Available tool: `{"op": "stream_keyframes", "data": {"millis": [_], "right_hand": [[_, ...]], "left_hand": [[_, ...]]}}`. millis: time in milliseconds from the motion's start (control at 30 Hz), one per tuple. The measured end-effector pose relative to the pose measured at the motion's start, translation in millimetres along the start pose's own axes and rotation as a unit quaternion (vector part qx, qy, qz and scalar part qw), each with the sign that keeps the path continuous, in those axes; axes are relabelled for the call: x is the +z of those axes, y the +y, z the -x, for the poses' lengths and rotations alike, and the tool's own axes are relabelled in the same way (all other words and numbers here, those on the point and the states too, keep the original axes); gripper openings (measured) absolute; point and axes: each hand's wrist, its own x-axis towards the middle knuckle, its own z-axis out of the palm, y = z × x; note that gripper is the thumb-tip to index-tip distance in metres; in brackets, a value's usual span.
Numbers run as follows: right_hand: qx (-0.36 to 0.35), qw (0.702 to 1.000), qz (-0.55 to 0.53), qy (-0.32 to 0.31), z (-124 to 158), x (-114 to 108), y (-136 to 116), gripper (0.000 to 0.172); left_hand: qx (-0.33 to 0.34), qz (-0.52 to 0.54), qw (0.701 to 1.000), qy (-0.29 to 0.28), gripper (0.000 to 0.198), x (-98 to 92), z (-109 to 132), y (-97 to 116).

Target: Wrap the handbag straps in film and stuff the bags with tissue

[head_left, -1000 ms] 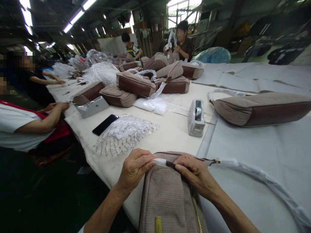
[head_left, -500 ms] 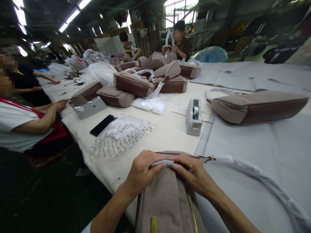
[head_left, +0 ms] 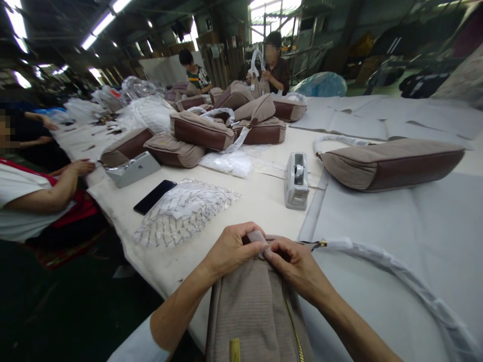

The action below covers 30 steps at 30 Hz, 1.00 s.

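Note:
A taupe ribbed-fabric handbag (head_left: 247,301) lies in front of me with a brass zipper (head_left: 290,322) along its right part. At its far end my left hand (head_left: 230,251) is closed, pinching a small white strip (head_left: 256,236) between thumb and fingers. My right hand (head_left: 292,264) meets it there, thumb and fingertips pressed together on the strip's near end. Whether the strip is paper or foam I cannot tell. From the bag's far right corner a shoulder strap (head_left: 392,264), wrapped in white film, curves across the table.
Beyond my hands stand a grey tape dispenser (head_left: 296,183) and another handbag (head_left: 392,163). A phone (head_left: 154,196) lies beside a clear bag of white pieces (head_left: 188,211). Farther back are piled handbags (head_left: 204,130) and a second dispenser (head_left: 134,168). Co-workers sit left and behind.
The white strip lay flat between both hands and now stands tilted up from my fingers. My left hand has lifted slightly; both hands are closer together. The view has shifted a little right.

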Motion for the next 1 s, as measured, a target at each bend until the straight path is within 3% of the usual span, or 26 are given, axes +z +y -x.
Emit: {"op": "stream_keyframes", "data": {"millis": [100, 167, 333, 433, 567, 633, 733, 867, 1000], "right_hand": [[0.001, 1.000, 0.001, -0.013, -2.6, -0.1, 0.8, 0.024], [-0.007, 1.000, -0.008, -0.013, -3.1, -0.1, 2.2, 0.025], [-0.014, 1.000, -0.001, -0.008, -5.8, 10.8, 6.1, 0.029], [-0.021, 0.999, 0.000, -0.046, -10.9, 26.9, 2.1, 0.030], [-0.022, 0.991, -0.035, -0.126, -17.7, 43.8, -6.8, 0.021], [-0.007, 0.985, -0.084, -0.149, -18.7, 45.7, -6.5, 0.022], [0.019, 0.983, -0.127, -0.134, -16.8, 42.3, -1.0, 0.028], [-0.012, 0.990, -0.092, -0.110, -13.5, 38.7, 3.1, 0.028], [-0.012, 0.992, -0.076, -0.104, -11.6, 41.6, 1.7, 0.026]], "left_hand": [[-0.018, 0.061, 0.997, -0.043, 0.020, -1.8, -2.7, -5.6], [-0.041, 0.066, 0.996, -0.039, 0.016, -1.8, -4.5, -7.3], [-0.112, 0.097, 0.988, 0.036, 0.014, 2.7, 4.8, -13.4], [-0.143, 0.121, 0.978, 0.095, 0.017, 3.4, 24.7, -21.4], [-0.127, 0.140, 0.971, 0.148, 0.018, -0.5, 46.5, -26.9], [-0.123, 0.152, 0.970, 0.143, 0.019, -3.5, 48.9, -26.5], [-0.122, 0.171, 0.972, 0.103, 0.023, -8.6, 45.3, -24.5], [-0.131, 0.178, 0.974, 0.047, 0.019, -15.6, 39.9, -22.1], [-0.132, 0.128, 0.983, 0.027, 0.014, -18.9, 39.8, -21.8]]}}
